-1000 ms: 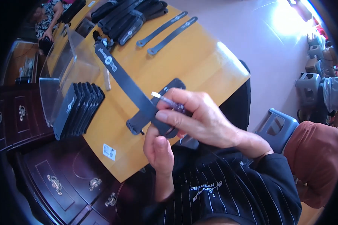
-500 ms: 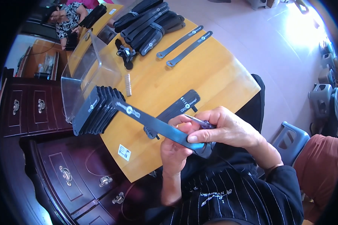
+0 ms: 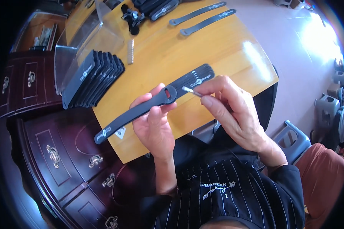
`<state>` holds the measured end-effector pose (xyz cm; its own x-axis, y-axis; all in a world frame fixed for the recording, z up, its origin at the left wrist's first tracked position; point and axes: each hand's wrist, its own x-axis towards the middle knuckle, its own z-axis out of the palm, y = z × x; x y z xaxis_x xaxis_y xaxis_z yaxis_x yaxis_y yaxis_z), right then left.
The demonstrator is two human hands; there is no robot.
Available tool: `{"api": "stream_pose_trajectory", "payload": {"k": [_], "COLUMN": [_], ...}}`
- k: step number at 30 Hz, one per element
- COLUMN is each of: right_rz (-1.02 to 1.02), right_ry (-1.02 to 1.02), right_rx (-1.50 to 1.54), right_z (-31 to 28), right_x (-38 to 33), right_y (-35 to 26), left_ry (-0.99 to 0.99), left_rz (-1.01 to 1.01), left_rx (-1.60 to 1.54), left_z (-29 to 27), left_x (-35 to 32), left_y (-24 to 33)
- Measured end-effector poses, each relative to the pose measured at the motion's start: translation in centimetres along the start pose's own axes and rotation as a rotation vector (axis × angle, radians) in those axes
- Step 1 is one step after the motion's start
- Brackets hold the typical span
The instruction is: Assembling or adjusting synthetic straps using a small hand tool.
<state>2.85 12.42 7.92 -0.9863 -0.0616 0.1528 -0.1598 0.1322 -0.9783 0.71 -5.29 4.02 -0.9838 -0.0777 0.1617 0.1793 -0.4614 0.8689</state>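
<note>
My left hand (image 3: pixel 156 128) grips a long dark strap (image 3: pixel 132 113) between thumb and fingers. Its rounded end with an oval slot points up toward my other hand, and the printed end hangs out to the lower left. In my right hand (image 3: pixel 239 114), thumb and forefinger pinch a slim tool (image 3: pixel 192 91) with a silvery tip; its exact kind is unclear. The tip is a short way right of the slot, apart from it. Behind my hands, a flat stack of similar straps (image 3: pixel 204 72) lies on the wooden table (image 3: pixel 233 57), partly covered.
Bundled dark straps (image 3: pixel 92 82) stand in a row at the left, beside a clear plastic bin (image 3: pixel 67 61). Two single straps (image 3: pixel 202 26) lie farther back. A dark wooden drawer cabinet (image 3: pixel 65 160) adjoins the table's left side. A grey stool (image 3: pixel 294 141) stands at right.
The strap has turned round, so its slotted end now faces up and right. My right hand has left the strap and moved up and right with the tool. The view has shifted too.
</note>
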Motion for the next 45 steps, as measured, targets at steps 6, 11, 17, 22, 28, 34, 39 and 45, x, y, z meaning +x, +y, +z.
{"api": "stream_pose_trajectory", "payload": {"k": [6, 11, 17, 22, 28, 34, 39, 45], "right_rz": [-0.117, -0.072, -0.057, -0.068, -0.065, -0.069, -0.075, -0.005], "right_ry": [-0.036, -0.077, -0.076, -0.046, -0.051, -0.049, -0.038, -0.1], "right_rx": [-0.169, -0.242, -0.253, -0.195, -0.176, -0.183, -0.177, -0.231], "right_z": [1.8, 1.7, 1.6, 1.6, 1.5, 1.3, 1.2, 1.0], "right_x": [-0.3, 0.0, -0.1, -0.2, -0.2, -0.3, -0.3, -0.2], "right_y": [1.1, 0.8, 1.0, 1.3, 1.3, 1.3, 1.3, 0.9], "left_ry": [0.032, -0.011, -0.019, -0.029, -0.025, -0.008, -0.02, -0.012], "left_rz": [0.073, 0.084, 0.15, 0.169, 0.226, 0.235, 0.232, 0.316], "left_rx": [0.13, 0.166, 0.221, 0.256, 0.26, 0.213, 0.225, 0.413], "left_z": [-0.2, -0.4, -0.3, -0.2, 0.1, 0.2, 0.3, 0.3], "left_x": [-0.5, -0.6, -0.3, -0.2, -0.2, -0.2, -0.1, -0.4], "left_y": [-1.2, -1.6, -1.8, -1.9, -2.0, -2.4, -2.3, -2.3]}}
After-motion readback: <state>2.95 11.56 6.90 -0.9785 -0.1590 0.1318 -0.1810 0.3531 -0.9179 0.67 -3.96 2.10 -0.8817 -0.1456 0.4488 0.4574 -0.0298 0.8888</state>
